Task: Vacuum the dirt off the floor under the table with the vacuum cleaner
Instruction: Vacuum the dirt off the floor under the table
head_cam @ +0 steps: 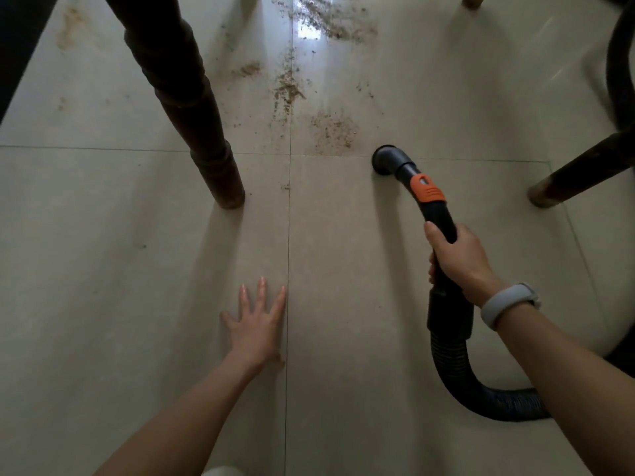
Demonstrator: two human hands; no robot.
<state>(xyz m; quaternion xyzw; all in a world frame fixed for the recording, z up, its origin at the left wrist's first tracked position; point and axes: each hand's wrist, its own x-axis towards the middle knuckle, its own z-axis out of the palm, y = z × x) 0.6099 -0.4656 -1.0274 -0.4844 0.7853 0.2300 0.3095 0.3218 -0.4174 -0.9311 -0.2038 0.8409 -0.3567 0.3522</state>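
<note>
Dim indoor shot, light coming from the far side, top centre. Hard white glare patch on the glossy floor [311, 30], washing out part of the dirt [330, 20] there. Soft shadows run toward the camera: long one from the left table leg [192, 108], a narrower one beside the vacuum nozzle [390, 159]. Wide-angle distortion: tile joints bow, legs splay outward at the edges. Corners go dark. Top right hose [618, 63] is smeared; overall image slightly soft, centre reasonably sharp.

Two hands (left hand [256, 321], right hand [457, 259]), one vacuum hose [443, 324], three dark furniture legs [192, 108], one wristband [508, 304], several dirt patches [333, 128].
</note>
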